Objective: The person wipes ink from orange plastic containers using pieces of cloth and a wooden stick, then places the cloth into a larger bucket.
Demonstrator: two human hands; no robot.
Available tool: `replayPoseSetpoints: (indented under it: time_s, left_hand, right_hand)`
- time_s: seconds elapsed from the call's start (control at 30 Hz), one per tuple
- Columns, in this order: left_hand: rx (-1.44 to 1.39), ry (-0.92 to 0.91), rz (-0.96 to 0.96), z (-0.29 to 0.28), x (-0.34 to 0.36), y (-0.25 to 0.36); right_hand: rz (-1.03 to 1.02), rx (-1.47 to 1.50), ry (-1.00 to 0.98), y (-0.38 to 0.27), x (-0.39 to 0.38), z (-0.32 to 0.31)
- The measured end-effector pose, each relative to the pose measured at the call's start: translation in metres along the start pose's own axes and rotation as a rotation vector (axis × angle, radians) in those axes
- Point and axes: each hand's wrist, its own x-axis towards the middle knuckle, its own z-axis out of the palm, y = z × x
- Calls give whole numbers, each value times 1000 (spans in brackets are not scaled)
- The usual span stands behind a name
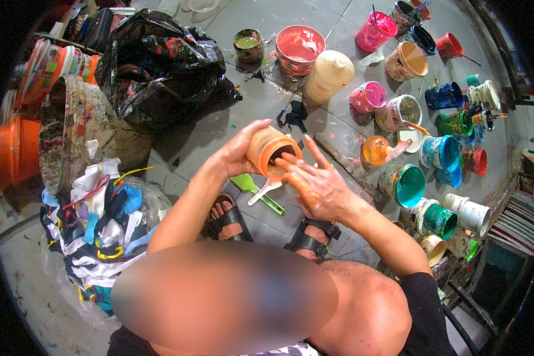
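Paint could spill onto the floor (231, 118): left hand (234, 155) clenches the tilted orange jar (267, 151) while right hand (315, 188), fingers released, reaches inside.

My left hand (236, 151) grips an orange-stained plastic jar (269, 151), tilted, mouth toward me. My right hand (314, 184), paint-smeared, has its fingers (288, 159) at the jar's open rim.
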Motion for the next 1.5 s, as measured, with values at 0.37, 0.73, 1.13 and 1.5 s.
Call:
replayPoseSetpoints:
  time_s: [0.37,0.73,1.13,1.5]
  left_hand:
    - [340,358,518,21,-2,-6]
    - [294,278,739,21,2,-18]
    - [177,258,777,40,10,-18]
    - [-53,304,548,41,8,-4]
  right_hand:
    - [81,-257,-10,28,20,65]
    - [619,1223,342,-24,18,88]
    - [685,1638,504,-29,20,49]
    - [333,206,329,-20,19,59]
